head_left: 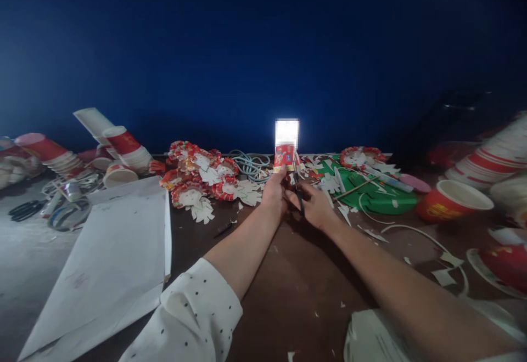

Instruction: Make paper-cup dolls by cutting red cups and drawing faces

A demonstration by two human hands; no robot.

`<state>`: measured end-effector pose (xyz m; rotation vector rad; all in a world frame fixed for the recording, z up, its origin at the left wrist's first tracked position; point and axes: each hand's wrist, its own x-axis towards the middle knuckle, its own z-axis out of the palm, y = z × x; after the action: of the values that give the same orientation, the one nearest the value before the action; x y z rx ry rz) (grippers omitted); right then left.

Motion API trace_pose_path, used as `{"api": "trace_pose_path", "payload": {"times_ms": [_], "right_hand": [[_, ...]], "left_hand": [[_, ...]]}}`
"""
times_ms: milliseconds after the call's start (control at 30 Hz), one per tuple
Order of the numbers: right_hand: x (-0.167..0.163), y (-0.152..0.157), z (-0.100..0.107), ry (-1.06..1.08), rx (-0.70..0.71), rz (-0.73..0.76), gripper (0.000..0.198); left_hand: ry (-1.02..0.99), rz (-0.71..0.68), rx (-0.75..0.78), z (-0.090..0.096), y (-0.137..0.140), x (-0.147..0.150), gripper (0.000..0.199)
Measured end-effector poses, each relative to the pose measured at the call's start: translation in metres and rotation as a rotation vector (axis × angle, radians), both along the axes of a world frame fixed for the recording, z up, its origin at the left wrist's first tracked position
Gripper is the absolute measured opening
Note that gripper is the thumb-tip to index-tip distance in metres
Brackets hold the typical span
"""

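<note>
Near the middle of the view, my left hand [275, 192] is closed around the lower end of a red paper cup [284, 156] with printed figures. My right hand [313, 204] grips the black handles of a pair of scissors [295, 173]. The blades point up and lie against the cup's right side. Whether they are open or closed there I cannot tell. Left of my hands lies a heap of cut paper cups [206, 173] with red fringed rims and white cut-out shapes.
White paper sheets [127, 241] cover the left of the brown table [284, 296]. Stacked cups [127, 145] lean behind them. To the right are a green sheet [382, 200], a red cup [455, 200], a white cord [428, 236] and paper scraps. A bright light sits behind the held cup.
</note>
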<state>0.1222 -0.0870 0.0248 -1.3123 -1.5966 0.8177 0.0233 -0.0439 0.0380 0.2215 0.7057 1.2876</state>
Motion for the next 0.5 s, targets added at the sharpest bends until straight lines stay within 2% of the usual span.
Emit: {"api": "trace_pose_path", "payload": {"times_ms": [200, 500], "right_hand": [[0.002, 0.001, -0.007, -0.110, 0.043, -0.013, 0.029], [0.004, 0.002, -0.007, -0.106, 0.071, -0.083, 0.032]], "left_hand": [[-0.021, 0.054, -0.028, -0.007, 0.000, 0.004, 0.021], [0.031, -0.057, -0.029, -0.005, -0.009, 0.010, 0.029]]}}
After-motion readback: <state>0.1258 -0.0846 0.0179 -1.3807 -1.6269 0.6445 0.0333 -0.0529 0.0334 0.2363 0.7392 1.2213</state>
